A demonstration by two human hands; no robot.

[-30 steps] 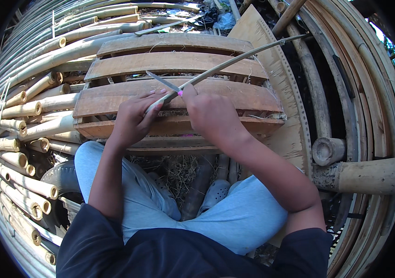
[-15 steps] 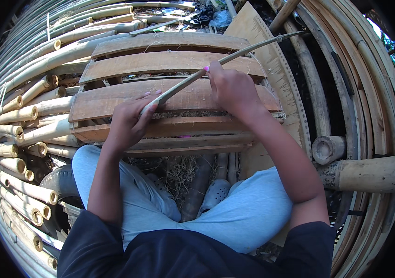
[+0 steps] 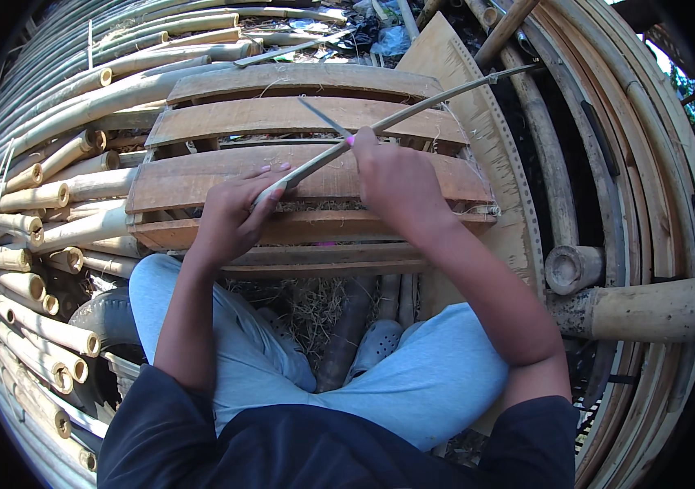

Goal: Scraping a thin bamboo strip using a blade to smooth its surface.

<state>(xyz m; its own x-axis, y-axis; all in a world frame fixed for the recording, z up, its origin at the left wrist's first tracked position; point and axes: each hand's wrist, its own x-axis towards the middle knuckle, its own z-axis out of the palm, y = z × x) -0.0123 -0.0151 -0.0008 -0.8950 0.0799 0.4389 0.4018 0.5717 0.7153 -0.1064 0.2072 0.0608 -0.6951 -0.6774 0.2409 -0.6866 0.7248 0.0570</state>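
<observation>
A long, narrow bamboo strip (image 3: 437,98) slants across the slatted wooden bench (image 3: 225,175), its far end reaching up to the right. My left hand (image 3: 233,210) is closed around the strip's lower end, thumb on the near side, low over the front slats. Farther up, my right hand (image 3: 400,175) is closed on a knife, whose thin blade (image 3: 323,116) points up and left, crossing the strip. The knife's handle is hidden inside my fist. The blade's edge meets the strip just left of my right fingers; I cannot tell whether it cuts in.
Stacked bamboo poles (image 3: 78,191) fill the left side, cut ends facing me. A tan sheet (image 3: 518,196) leans along the bench's right. Beyond it stand a thick bamboo post (image 3: 649,310) and long wooden boards (image 3: 649,163). Below are my legs, with dry shavings (image 3: 306,314) between them.
My right hand has slid slightly left along the strip and turned, so the knife blade now shows above it. My left hand has barely moved, still on the lower end.
</observation>
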